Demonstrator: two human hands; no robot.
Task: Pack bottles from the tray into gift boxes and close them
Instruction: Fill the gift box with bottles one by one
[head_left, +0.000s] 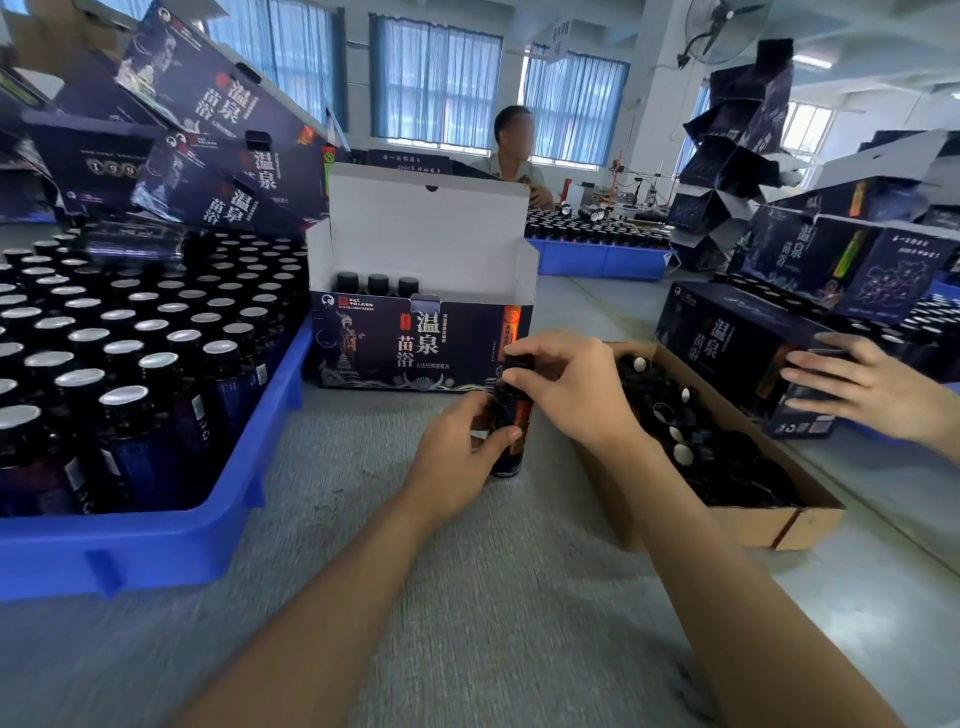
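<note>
A dark bottle (511, 421) stands upright on the grey table in front of an open gift box (415, 343). My left hand (457, 447) grips the bottle's body from the left. My right hand (566, 384) is closed over its black cap from the right. The gift box is dark blue with white flaps raised, and three capped bottles (377, 285) stand inside at its left end. A blue tray (156, 540) at the left holds several silver-sealed bottles (124, 353).
A cardboard tray (810, 519) of black caps (696, 447) lies right of my hands. Another person's hand (867, 389) rests on a closed gift box (727, 343) at the right. Stacked gift boxes (208, 104) lean behind the blue tray. A seated person (511, 150) and a second blue tray (597, 262) are behind.
</note>
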